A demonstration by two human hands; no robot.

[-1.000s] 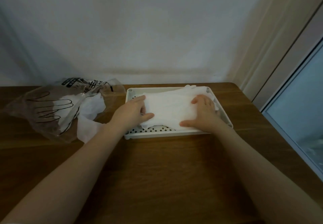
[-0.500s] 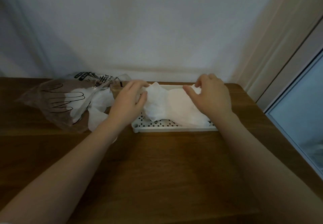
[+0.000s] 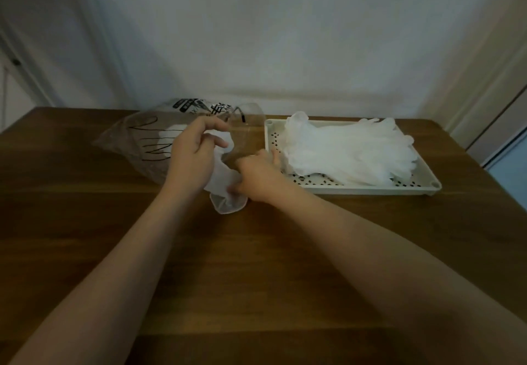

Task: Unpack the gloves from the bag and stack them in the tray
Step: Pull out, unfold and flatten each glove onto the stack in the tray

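White gloves (image 3: pixel 346 150) now lie stacked in the tray (image 3: pixel 368 189) at the table's far right. Both hands have left it: left hand (image 3: pixel 192 152) and right hand (image 3: pixel 255 175) pinch the next glove (image 3: pixel 225 190) at the bag (image 3: pixel 148 139) mouth. Unpacking continues.

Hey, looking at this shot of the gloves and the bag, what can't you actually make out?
All in the head view:
- How many gloves lie in the tray: they overlap in one white pile.
- How many remain in the bag: the left hand and the crinkled plastic cover them.
- The print on the bag: too small and blurred to read.
- The right hand fingertips: hidden behind the glove at the bag's mouth.
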